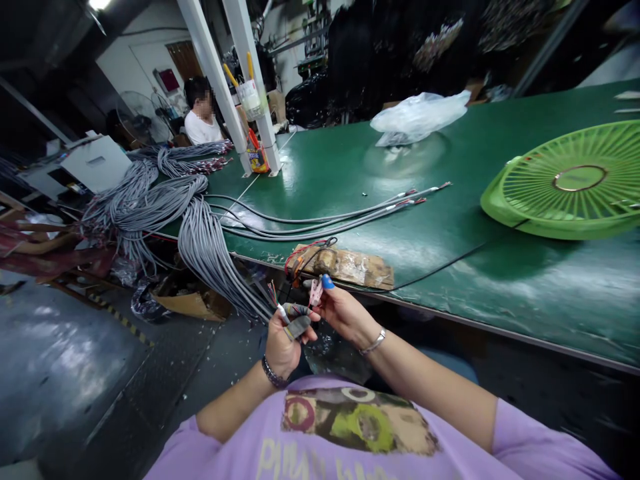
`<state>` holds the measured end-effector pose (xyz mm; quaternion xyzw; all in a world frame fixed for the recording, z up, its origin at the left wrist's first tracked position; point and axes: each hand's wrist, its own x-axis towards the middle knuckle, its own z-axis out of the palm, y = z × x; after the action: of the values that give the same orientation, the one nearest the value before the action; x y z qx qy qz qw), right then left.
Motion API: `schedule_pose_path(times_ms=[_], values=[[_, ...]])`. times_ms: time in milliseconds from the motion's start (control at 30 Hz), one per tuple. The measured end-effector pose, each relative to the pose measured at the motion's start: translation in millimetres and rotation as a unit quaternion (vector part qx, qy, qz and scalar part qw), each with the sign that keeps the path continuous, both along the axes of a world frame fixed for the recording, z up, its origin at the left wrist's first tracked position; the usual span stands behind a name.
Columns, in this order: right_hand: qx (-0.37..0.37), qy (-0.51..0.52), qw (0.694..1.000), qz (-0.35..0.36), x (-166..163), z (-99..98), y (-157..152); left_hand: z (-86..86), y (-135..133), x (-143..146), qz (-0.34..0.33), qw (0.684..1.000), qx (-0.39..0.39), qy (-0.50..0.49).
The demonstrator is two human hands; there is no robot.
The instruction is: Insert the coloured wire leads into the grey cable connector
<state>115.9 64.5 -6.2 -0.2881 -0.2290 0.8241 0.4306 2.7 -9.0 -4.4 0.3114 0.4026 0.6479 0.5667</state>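
My left hand (287,337), its fingertips wrapped in grey coverings, is closed around the end of a grey cable. Thin coloured wires (273,293) fan out of the cable's white end (283,313). Close beside it my right hand (345,313), with a blue covering on one fingertip, pinches a small pink-and-white piece (315,293) whose kind I cannot make out. Both hands are just off the front edge of the green table. Right beyond them a worn wooden block (350,265) lies at that edge, with black and red leads at its left end.
A large bundle of grey cables (215,247) hangs over the table's edge at left. Several cables (320,227) stretch across the green table (440,267). A green fan (575,180) stands right, a plastic bag (420,113) behind. Another person (200,120) sits beyond white posts (255,87).
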Motion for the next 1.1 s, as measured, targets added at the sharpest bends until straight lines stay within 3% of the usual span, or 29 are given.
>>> schedule_pose_path(times_ms=[367,567,767,867,1000,1100], values=[[-0.032,0.031,0.999,-0.004,1,-11.5,-2,-6.5,-4,0,-0.005,0.999,-0.031,-0.013],[-0.121,-0.035,0.992,-0.028,25,-25.0,-10,-12.6,-12,-6,-0.008,0.997,-0.059,0.049],[-0.106,-0.103,0.987,-0.065,58,-48.2,-29,-22.1,-19,-8,0.039,0.992,-0.031,0.112],[-0.091,-0.153,0.981,-0.071,75,-61.4,-39,-21.6,-27,-1,-0.051,0.984,-0.062,0.159],[-0.05,-0.173,0.982,-0.054,98,-82.2,-48,-15.8,-34,14,-0.219,0.937,-0.102,0.254],[-0.03,-0.206,0.978,-0.026,113,-95.9,-54,-11.7,-34,23,-0.27,0.91,-0.101,0.298]])
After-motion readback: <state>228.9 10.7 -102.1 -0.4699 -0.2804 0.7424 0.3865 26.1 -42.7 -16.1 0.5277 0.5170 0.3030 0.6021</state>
